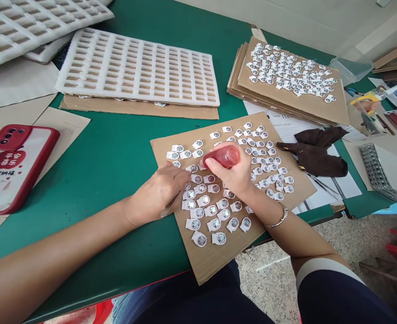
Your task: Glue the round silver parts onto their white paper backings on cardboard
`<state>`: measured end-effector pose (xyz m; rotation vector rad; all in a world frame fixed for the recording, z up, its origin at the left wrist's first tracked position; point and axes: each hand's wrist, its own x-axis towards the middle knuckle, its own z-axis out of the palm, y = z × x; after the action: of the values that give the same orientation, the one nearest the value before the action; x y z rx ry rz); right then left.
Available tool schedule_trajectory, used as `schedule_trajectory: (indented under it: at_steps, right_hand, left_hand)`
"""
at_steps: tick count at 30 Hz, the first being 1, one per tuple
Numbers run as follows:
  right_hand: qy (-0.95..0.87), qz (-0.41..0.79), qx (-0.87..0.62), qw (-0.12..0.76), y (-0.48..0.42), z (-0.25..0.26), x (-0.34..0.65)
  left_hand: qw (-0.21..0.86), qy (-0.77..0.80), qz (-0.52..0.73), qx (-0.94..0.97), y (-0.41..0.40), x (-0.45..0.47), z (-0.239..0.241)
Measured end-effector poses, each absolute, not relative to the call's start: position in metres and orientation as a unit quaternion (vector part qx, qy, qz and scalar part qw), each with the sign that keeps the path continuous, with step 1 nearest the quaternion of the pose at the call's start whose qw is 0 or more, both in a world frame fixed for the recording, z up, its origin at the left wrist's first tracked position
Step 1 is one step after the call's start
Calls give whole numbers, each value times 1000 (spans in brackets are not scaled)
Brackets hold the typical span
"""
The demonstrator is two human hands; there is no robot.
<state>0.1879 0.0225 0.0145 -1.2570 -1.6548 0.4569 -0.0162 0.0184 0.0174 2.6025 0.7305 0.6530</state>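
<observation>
A cardboard sheet (208, 261) lies at the front edge of the green table (117, 153), covered with several small white parts with round metal centres (215, 223). My right hand (234, 173) is closed round a small red bottle (223, 156), its tip pointing left over the parts. My left hand (160, 191) rests at the sheet's left edge, fingers pinched on a thin stick-like tool (171, 206) whose tip reaches the parts.
A white foam tray (137, 67) on cardboard lies behind, more trays (29, 22) far left. A red phone (12, 166) sits left. A cardboard stack (286, 96) with more parts is back right, beside a dark cloth (315, 150) and tools.
</observation>
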Motion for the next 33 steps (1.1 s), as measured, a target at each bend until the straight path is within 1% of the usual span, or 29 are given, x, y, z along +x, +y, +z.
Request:
schedule_trajectory:
  at_steps: [33]
  right_hand:
    - [-707,174,-499,469,20,18,191]
  left_hand:
    - [184,259,232,919,19,-17,16]
